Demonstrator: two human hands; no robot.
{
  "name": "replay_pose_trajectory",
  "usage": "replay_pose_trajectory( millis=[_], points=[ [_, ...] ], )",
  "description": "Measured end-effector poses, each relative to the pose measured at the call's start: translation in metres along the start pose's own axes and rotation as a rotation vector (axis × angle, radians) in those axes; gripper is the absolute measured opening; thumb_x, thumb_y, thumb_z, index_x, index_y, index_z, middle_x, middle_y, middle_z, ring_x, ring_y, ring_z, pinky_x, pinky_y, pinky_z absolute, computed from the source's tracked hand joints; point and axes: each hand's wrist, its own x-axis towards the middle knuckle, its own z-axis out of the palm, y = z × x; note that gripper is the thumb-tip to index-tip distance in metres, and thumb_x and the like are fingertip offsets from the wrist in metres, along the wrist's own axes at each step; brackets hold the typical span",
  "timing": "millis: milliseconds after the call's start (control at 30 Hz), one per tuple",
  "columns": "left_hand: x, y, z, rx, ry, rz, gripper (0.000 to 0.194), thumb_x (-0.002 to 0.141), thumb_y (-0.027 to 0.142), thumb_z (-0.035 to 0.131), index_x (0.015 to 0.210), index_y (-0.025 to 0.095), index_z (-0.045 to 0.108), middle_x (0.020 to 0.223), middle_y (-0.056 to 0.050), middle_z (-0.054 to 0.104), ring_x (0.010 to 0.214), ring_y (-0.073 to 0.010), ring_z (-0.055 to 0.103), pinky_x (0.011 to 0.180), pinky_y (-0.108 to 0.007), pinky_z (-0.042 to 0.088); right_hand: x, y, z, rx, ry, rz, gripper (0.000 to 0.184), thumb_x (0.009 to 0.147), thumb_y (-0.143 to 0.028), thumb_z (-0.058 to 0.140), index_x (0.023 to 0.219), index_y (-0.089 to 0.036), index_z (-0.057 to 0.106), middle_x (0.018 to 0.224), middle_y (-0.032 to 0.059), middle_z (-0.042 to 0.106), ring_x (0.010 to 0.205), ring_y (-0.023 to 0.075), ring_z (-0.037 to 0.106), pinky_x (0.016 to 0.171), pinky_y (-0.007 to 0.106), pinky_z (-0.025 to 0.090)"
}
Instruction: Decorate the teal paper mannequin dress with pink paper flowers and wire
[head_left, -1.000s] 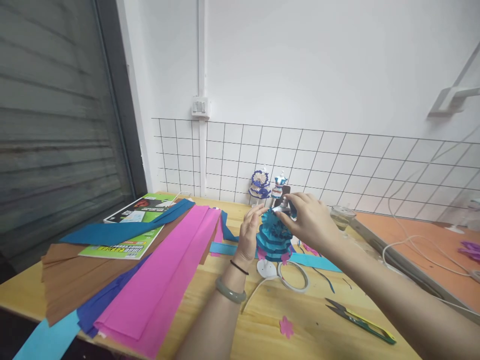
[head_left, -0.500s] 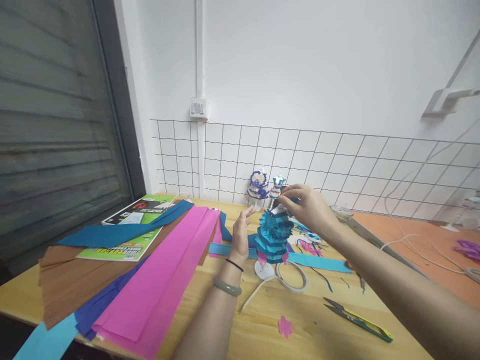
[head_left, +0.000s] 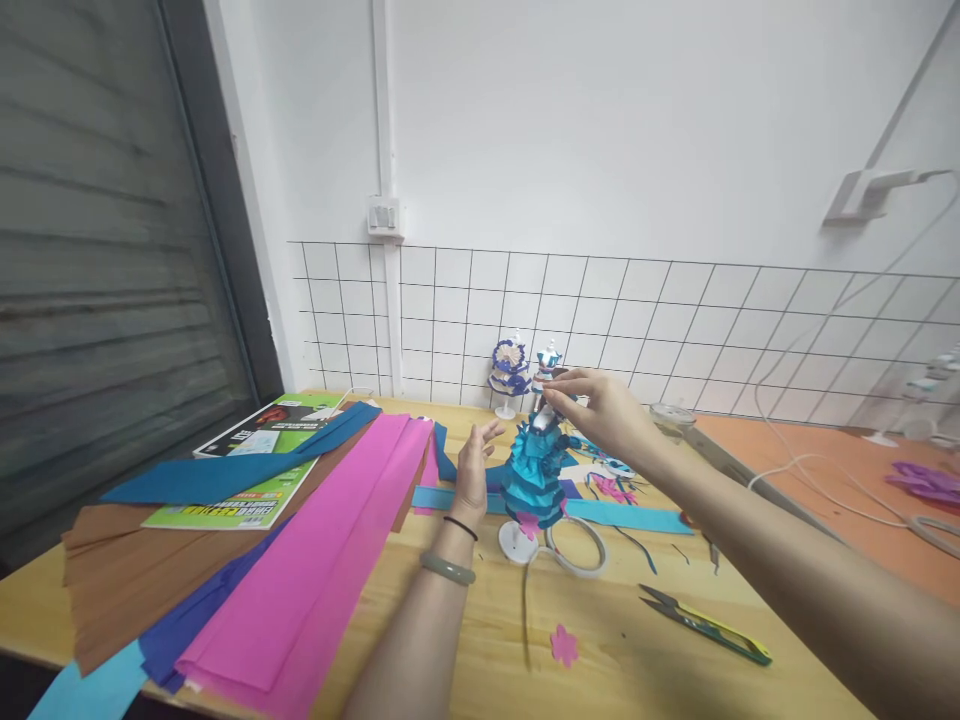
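A miniature dress form (head_left: 535, 470) wears a ruffled teal crepe-paper dress with pink petal shapes at its hem. Its round white base (head_left: 517, 541) is at the tabletop. The fingers of my right hand (head_left: 592, 400) are pinched at the top of the form, covering its neck. My left hand (head_left: 473, 470) is beside the dress on the left, fingers spread and holding nothing. Close to the base lies a roll of white tape (head_left: 600, 560), a loose end running towards me. A pink paper flower (head_left: 564, 646) and yellow-handled thread snips (head_left: 705, 625) lie in front.
Pink (head_left: 307, 560), brown (head_left: 127, 570) and blue crepe-paper strips lie over a green magazine (head_left: 262, 510) at left. Two more small dressed forms, one purple-trimmed (head_left: 508, 380), stand at the back. A light-blue strip (head_left: 630, 517) crosses behind the base. An orange surface (head_left: 795, 450) adjoins at right.
The dress form has turned, so its rosette faces differently, with my right hand still at its top. The loose tape end has swung rightward. My left hand's fingers have spread. The view shifted slightly.
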Motion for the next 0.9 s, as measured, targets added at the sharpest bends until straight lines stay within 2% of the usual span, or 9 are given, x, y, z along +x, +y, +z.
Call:
replay_pose_trajectory(
  millis=[133,200,300,367,400,500,567,700,900],
  points=[
    [0.001,-0.002,-0.001,-0.015,-0.019,-0.025,0.056,0.083,0.056,0.027,0.107,0.017,0.059,0.109,-0.011,0.062,0.110,-0.0220,0.051,0.093,-0.037,0.034,-0.009,0.000,-0.006,0.016,0.066,-0.015,0.028,0.081,-0.034,0.051,0.102,-0.022,0.064,0.104,0.0081,0.062,0.100,0.0237,0.054,0.084,0.038,0.042],
    [0.002,-0.003,-0.003,-0.028,-0.027,-0.042,0.057,0.082,0.057,0.027,0.107,0.016,0.059,0.108,-0.012,0.062,0.109,-0.0222,0.051,0.093,-0.037,0.034,-0.023,0.003,-0.010,0.039,0.172,-0.007,0.031,0.081,-0.035,0.050,0.107,-0.022,0.060,0.107,0.0086,0.060,0.103,0.0235,0.052,0.084,0.037,0.042],
    [0.004,-0.006,-0.005,-0.052,-0.024,-0.054,0.058,0.082,0.058,0.028,0.107,0.015,0.059,0.108,-0.013,0.062,0.109,-0.0226,0.052,0.093,-0.037,0.034,-0.063,0.013,-0.010,0.089,0.412,0.120,0.026,0.084,-0.034,0.046,0.104,-0.022,0.056,0.105,0.0083,0.058,0.098,0.0219,0.053,0.081,0.036,0.043],
    [0.005,-0.008,-0.006,-0.067,-0.025,-0.053,0.058,0.082,0.058,0.028,0.107,0.015,0.058,0.108,-0.013,0.062,0.108,-0.0229,0.052,0.093,-0.038,0.034,-0.100,0.022,-0.001,0.124,0.447,0.207,0.017,0.083,-0.033,0.047,0.090,-0.021,0.057,0.091,0.0063,0.060,0.086,0.0203,0.055,0.077,0.034,0.043],
    [0.005,-0.009,-0.006,-0.072,-0.027,-0.053,0.058,0.082,0.058,0.028,0.107,0.015,0.058,0.108,-0.013,0.062,0.108,-0.0230,0.052,0.093,-0.038,0.034,-0.119,0.026,0.007,0.157,0.361,0.229,0.015,0.082,-0.033,0.047,0.084,-0.021,0.057,0.085,0.0054,0.061,0.081,0.0196,0.055,0.075,0.034,0.043],
    [0.006,-0.013,-0.007,-0.070,-0.008,-0.067,0.057,0.081,0.058,0.029,0.105,0.015,0.060,0.106,-0.013,0.063,0.108,-0.0230,0.052,0.093,-0.038,0.034,-0.168,0.033,0.037,0.305,-0.168,0.317,0.017,0.082,-0.032,0.045,0.079,-0.021,0.058,0.080,0.0041,0.062,0.074,0.0184,0.056,0.066,0.030,0.044],
    [0.006,-0.016,-0.007,-0.060,0.010,-0.078,0.056,0.081,0.058,0.030,0.102,0.016,0.061,0.105,-0.013,0.063,0.108,-0.0227,0.052,0.092,-0.037,0.035,-0.188,0.033,0.056,0.373,-0.358,0.426,0.016,0.079,-0.029,0.046,0.077,-0.019,0.059,0.074,0.0027,0.062,0.068,0.0175,0.056,0.063,0.028,0.043],
    [0.006,-0.021,-0.008,-0.039,0.012,-0.094,0.055,0.081,0.058,0.032,0.100,0.017,0.062,0.104,-0.011,0.064,0.105,-0.0224,0.054,0.091,-0.037,0.037,-0.202,0.024,0.081,0.483,-0.471,0.486,0.011,0.071,-0.019,0.047,0.077,-0.017,0.056,0.069,-0.0001,0.059,0.065,0.0139,0.054,0.059,0.023,0.040],
    [0.008,-0.025,-0.012,-0.042,0.021,-0.108,0.058,0.080,0.060,0.030,0.102,0.016,0.061,0.103,-0.011,0.064,0.105,-0.0223,0.054,0.090,-0.035,0.039,-0.206,0.025,0.097,0.409,-0.527,0.496,0.045,0.064,-0.009,0.044,0.107,-0.016,0.052,0.064,-0.0032,0.057,0.062,0.0121,0.054,0.059,0.021,0.038]
  ],
)
